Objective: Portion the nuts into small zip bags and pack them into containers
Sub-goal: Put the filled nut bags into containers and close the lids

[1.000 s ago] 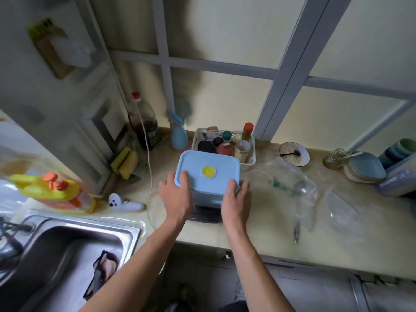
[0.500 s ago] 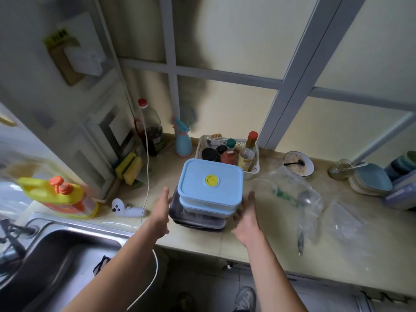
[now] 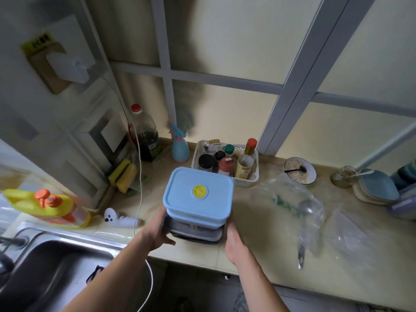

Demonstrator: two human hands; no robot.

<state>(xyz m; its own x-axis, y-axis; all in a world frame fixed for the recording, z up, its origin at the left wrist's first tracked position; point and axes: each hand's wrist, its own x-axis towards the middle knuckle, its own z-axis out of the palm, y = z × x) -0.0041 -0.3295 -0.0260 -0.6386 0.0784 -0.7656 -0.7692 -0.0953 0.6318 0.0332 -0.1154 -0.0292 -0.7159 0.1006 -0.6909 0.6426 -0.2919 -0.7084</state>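
I see left hand and right hand gripping the container stack mid-frame, fingers clamped on its lower sides.

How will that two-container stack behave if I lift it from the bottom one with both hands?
The stack probably lifts stiffly, since both boxes look like rigid plastic. The blue-lidded container only sits on the dark container, so it may slide or tip if tilted. The left hand and right hand flank the lower box; keeping it level seems wise.
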